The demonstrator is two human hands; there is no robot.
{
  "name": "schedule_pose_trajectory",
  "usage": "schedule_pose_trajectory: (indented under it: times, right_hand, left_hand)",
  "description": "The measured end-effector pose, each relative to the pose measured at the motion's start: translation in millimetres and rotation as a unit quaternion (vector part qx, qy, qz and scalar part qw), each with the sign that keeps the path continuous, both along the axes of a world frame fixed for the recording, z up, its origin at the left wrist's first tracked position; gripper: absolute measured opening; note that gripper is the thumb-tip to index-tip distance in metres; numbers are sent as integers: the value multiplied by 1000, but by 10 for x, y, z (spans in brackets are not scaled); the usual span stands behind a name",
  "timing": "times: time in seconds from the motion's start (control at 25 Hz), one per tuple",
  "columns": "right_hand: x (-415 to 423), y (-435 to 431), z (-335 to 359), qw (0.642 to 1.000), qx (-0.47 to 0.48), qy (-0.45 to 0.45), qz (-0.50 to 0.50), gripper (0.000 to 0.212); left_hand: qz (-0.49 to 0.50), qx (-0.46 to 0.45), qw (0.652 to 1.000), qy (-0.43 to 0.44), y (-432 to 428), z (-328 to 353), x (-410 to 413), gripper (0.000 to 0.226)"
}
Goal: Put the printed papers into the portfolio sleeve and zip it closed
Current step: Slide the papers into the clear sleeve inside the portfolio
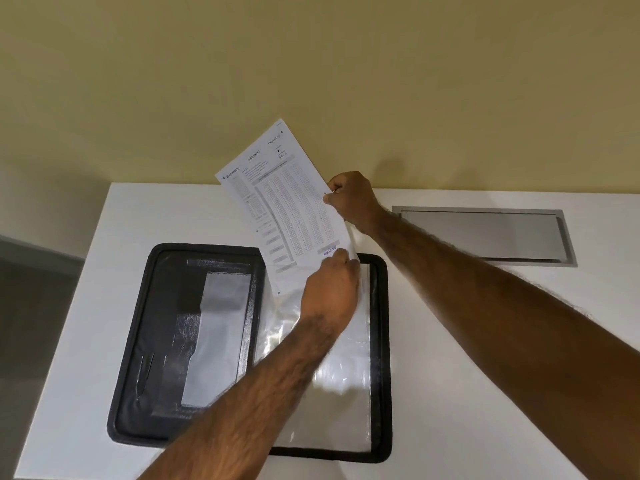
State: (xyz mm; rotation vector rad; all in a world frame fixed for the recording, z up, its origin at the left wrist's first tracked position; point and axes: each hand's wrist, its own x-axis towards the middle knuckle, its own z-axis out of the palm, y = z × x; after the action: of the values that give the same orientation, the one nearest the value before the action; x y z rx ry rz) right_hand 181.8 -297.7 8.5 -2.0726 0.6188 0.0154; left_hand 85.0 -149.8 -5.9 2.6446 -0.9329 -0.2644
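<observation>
A black zip portfolio [138, 341] lies open flat on the white table [467, 341]. Its left half has dark pockets and a grey panel; its right half carries clear plastic sleeves [332, 393]. The printed papers [284, 202], white sheets with rows of small print, are held tilted above the top edge of the right half. My right hand [353, 199] pinches their right edge. My left hand [329, 289] grips their lower right corner, just over the top of the clear sleeve. The lower edge of the papers meets the sleeve's top.
A grey metal hatch [485, 233] is set flush into the table at the back right. A yellow wall rises right behind the table. The table's left edge drops to a dark floor [34, 306].
</observation>
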Motion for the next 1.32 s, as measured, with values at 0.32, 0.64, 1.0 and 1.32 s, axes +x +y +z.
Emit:
schedule_pose_trajectory:
  times: [0.32,0.64,1.0,1.32]
  right_hand:
    - [-139,-27,-165,997,-50,-20,-54,44]
    - [-217,-59,-243,997,-65,-24,-45,53]
    - [-209,-90,-282,996,-70,-1,-60,24]
    - [-218,-91,-200,998,-40,-4,-51,23]
  left_hand:
    - [10,-19,1000,10,-41,92,-20,15]
    - [-39,-19,999,20,-46,209,140,19]
    - [-89,-10,991,98,-35,214,241,20]
    - [-128,-4,989,76,-200,317,384,16]
